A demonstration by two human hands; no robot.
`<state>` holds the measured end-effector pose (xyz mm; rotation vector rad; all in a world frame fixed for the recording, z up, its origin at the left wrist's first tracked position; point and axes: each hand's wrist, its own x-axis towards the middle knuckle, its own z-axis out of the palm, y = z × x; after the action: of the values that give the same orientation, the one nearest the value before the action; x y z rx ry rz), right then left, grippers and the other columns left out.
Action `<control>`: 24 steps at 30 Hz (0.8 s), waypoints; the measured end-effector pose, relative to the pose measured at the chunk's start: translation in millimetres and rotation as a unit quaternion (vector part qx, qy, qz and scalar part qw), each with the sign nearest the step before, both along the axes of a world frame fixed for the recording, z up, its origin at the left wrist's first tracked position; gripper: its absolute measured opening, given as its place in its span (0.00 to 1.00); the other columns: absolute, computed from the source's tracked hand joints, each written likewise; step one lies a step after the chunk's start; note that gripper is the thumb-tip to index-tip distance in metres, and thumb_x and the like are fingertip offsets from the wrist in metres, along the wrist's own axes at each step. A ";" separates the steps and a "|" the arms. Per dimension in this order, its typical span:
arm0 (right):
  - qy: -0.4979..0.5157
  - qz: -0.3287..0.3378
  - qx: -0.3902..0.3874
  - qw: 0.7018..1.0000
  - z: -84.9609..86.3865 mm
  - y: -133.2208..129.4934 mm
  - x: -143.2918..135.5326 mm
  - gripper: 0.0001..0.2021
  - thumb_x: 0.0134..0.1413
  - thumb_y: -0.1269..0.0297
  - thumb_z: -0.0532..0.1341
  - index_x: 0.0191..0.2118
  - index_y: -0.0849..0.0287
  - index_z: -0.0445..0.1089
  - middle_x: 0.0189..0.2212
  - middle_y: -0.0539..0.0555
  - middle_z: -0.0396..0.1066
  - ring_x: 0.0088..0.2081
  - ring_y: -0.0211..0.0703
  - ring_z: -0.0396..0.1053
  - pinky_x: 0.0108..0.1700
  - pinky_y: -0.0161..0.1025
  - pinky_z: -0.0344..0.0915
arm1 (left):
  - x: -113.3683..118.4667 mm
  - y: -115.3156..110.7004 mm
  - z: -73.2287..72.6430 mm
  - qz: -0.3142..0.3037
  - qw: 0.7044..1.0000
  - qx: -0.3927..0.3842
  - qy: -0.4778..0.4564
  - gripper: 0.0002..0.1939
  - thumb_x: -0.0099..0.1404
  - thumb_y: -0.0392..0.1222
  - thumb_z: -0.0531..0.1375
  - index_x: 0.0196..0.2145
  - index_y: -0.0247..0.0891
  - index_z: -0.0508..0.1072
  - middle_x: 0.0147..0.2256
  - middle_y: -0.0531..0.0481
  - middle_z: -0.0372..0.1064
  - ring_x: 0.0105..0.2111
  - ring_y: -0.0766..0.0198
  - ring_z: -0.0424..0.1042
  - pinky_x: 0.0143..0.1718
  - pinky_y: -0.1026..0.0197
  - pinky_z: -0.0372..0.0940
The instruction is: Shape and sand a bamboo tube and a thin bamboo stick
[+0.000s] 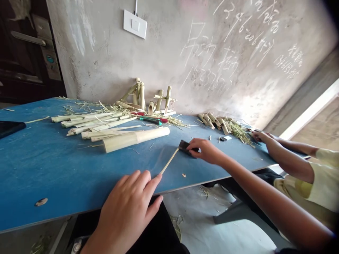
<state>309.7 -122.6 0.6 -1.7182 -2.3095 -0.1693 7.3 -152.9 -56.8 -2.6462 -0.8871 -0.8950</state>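
Note:
My left hand [132,203] is at the table's front edge, holding the near end of a thin pale plant strip [170,161] under its fingers; the thumb sits apart. The strip slants up and right across the tabletop. Its far end meets a small black rectangular block [183,144], whose exact kind I cannot make out. Fingers of my right hand [205,150] are closed around that block from above, against the table. Left of the strip lies a thick pale split stalk [136,138], touched by neither hand.
Cut stalks [92,121] are piled on the blue table [66,173], with green- and red-handled tools [150,120] beside them. Small stalk structures [137,93] stand against the wall. Shorter tubes [214,121] lie further right, near another person's hands [261,136]. A dark flat object [10,128] rests far left.

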 end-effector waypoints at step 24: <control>0.384 0.010 -0.084 0.919 6.0 -14.3 -16.3 0.13 0.54 0.58 0.52 0.42 0.58 0.65 0.37 0.56 0.67 0.32 0.39 0.66 0.36 0.40 0.64 | 2.1 1.5 -3.5 0.003 1.000 -0.007 -0.030 0.17 0.57 0.38 0.59 0.45 0.44 0.70 0.32 0.53 0.65 0.31 0.63 0.64 0.32 0.59 0.53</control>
<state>293.4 -136.8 6.6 -1.4555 -1.7709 0.6177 9.4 -151.4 -60.2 -2.6395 -0.9179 -0.9763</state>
